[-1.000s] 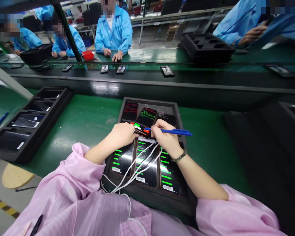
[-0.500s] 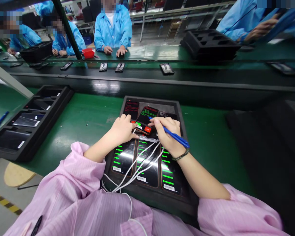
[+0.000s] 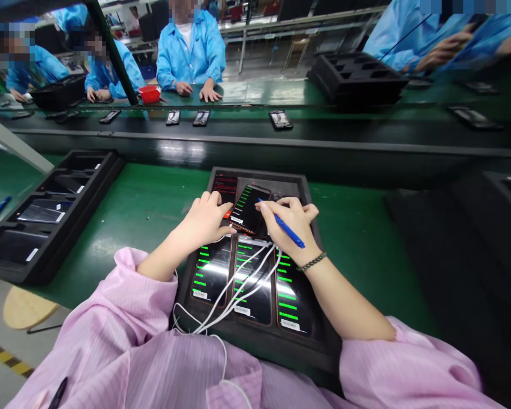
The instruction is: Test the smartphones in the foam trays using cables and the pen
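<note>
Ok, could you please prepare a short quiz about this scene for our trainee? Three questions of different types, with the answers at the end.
1. Multiple choice: what does the right hand hold?
a) a screwdriver
b) a pen
c) a cloth

2. Fill in: in the tray under the hands, the near row holds ___ phones.

3. True or false: white cables lie across the middle phone of that row.

Key: 1 b; 2 three; 3 true.
</note>
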Demonstrator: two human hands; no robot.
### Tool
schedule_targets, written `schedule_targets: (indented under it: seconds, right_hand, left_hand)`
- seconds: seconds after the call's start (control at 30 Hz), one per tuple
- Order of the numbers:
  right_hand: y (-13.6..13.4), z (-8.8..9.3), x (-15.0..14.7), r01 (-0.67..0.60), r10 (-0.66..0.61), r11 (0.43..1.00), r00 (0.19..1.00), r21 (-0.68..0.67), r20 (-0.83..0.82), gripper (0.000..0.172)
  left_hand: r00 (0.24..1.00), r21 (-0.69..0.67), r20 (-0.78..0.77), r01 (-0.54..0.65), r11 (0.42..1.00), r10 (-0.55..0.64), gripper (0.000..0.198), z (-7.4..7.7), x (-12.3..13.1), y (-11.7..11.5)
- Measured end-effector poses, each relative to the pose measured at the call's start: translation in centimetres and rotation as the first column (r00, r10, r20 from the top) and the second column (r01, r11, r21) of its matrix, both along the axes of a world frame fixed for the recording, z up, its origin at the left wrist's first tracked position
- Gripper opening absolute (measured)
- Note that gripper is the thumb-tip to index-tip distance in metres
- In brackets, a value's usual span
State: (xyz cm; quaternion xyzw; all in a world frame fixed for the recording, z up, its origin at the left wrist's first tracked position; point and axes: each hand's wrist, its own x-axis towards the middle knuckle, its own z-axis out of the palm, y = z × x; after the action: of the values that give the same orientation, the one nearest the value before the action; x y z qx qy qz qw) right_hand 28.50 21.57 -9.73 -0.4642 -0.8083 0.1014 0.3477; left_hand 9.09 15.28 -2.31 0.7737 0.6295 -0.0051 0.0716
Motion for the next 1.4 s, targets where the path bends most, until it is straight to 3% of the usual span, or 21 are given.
schedule_targets:
  seconds: [0.6, 0.9, 1.23, 1.4]
  right_hand:
    - [-0.6, 0.1, -0.3, -0.118, 0.121, 0.992, 0.99, -0.047, 0.071, 0.032]
    - [-0.1, 0.2, -0.2, 0.031, -0.014, 0.995, 0.982, -0.09, 0.186, 0.032]
    - [-0.7, 0.7, -0.5, -0.05, 0.055, 0.998, 0.991, -0.041, 0.126, 0.032]
    - [-0.8, 0.7, -0.4, -0.01, 0.01, 1.0, 1.0, 0.007, 0.008, 0.032]
  left_hand:
    - [0.999, -0.067, -0.032, -0.017, 0.998, 0.015, 0.053, 0.6, 0.3, -0.9]
    - [0.998, -0.093, -0.066, -0.027, 0.995, 0.021, 0.056, 0.5, 0.5, -0.9]
    - [0.997, -0.104, -0.068, -0.037, 0.994, 0.03, 0.058, 0.6, 0.5, -1.0]
    - [0.997, -0.097, -0.07, -0.03, 0.995, 0.024, 0.058, 0.5, 0.5, -1.0]
